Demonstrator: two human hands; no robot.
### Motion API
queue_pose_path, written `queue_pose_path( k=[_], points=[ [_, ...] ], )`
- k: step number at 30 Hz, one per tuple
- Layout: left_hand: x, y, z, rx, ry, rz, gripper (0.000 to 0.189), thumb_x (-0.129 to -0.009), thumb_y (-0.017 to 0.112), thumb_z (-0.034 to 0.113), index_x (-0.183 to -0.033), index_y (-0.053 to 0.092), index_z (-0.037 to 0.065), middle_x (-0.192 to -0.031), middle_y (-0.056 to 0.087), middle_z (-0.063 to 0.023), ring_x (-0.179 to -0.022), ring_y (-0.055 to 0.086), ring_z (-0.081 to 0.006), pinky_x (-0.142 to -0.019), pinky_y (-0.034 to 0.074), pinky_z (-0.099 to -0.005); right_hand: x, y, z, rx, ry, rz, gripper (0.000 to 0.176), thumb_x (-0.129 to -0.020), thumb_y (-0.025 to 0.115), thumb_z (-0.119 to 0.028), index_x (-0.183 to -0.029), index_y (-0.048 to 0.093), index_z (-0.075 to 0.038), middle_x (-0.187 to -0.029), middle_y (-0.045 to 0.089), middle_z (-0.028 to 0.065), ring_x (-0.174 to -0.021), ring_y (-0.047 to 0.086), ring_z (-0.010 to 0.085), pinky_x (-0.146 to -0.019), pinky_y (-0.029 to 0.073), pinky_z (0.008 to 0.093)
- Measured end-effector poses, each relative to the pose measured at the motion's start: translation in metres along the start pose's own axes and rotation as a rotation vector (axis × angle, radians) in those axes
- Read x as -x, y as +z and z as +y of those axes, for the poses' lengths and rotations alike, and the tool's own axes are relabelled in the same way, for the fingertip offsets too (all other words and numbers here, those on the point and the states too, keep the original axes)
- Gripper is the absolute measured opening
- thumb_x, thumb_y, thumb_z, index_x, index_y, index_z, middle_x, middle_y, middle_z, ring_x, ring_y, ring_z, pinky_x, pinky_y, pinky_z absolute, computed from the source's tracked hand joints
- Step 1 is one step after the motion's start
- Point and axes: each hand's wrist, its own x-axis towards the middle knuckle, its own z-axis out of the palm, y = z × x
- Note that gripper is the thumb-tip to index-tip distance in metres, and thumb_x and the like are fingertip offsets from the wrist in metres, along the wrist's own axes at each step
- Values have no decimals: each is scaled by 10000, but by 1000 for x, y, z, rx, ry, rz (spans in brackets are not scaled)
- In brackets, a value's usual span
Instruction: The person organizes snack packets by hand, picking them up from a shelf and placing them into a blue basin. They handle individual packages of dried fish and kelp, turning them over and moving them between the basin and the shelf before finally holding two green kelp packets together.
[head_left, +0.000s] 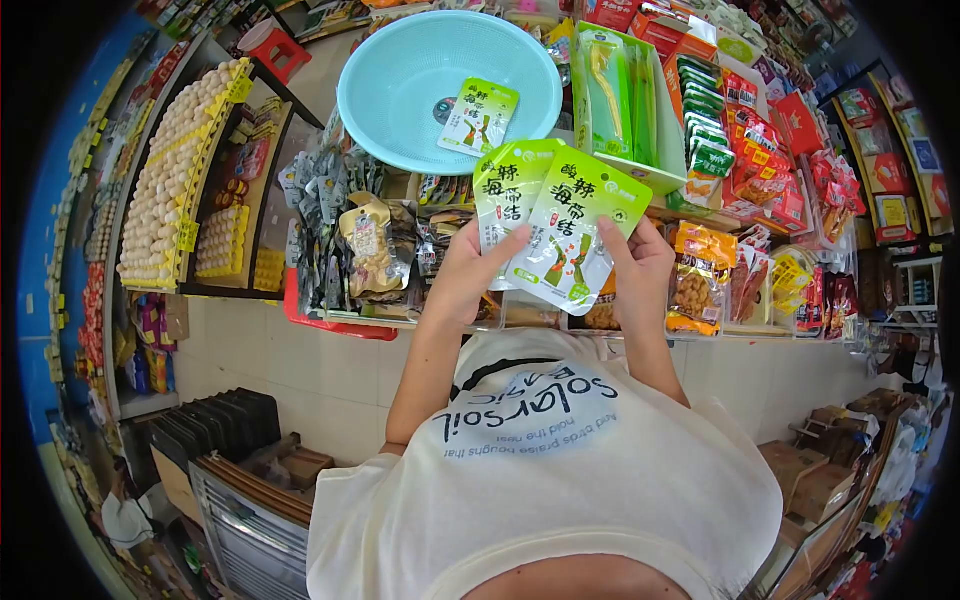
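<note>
Two green-and-white snack packets with Chinese lettering are fanned out in front of me, the right packet (572,240) overlapping the left packet (497,190). My left hand (470,265) is closed on the left one, thumb across its front near the overlap. My right hand (640,258) pinches the right packet by its edge, thumb on the printed face. Just beyond them stands a light blue plastic basket (385,95) with a similar packet (480,118) lying inside it. A green display box (640,165) is close behind my right hand.
Snack packs crowd the display: silver pouches (335,230) at left, a nut-like snack bag (378,240), orange bags (698,275) and red packets (760,150) at right. Stacked egg trays (190,160) stand farther left. Black crates (220,425) and cardboard boxes (800,475) sit low on either side.
</note>
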Motion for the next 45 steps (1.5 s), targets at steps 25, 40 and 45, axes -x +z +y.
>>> queue_pose_path(
  k=[25, 40, 45],
  points=[
    [10, -28, 13, -378, 227, 210, 371, -945, 608, 169, -1260, 528, -9, -1173, 642, -135, -1098, 598, -175, -920, 465, -295, -27, -7, 3, 852, -246, -53, 321, -795, 759, -212, -1018, 690, 10, -910, 707, 170, -772, 691, 260, -713, 523, 324],
    [4, -6, -87, 92, -279, 158, 521, -934, 629, 214, -1332, 438, -62, -1242, 538, -107, -1221, 480, -181, -1088, 339, -305, -38, -3, 71, 1155, -214, -313, 220, -809, 702, -165, -1017, 724, -101, -880, 699, 155, -759, 669, 332, -689, 530, 396],
    [-25, -13, -116, 362, -425, 229, 443, -964, 548, 199, -1317, 436, -44, -1300, 484, -157, -1258, 439, -210, -1114, 300, -333, -39, -4, 71, 1087, -315, -251, 184, -829, 680, -124, -1004, 727, -94, -915, 703, 138, -762, 675, 309, -673, 542, 368]
  ],
)
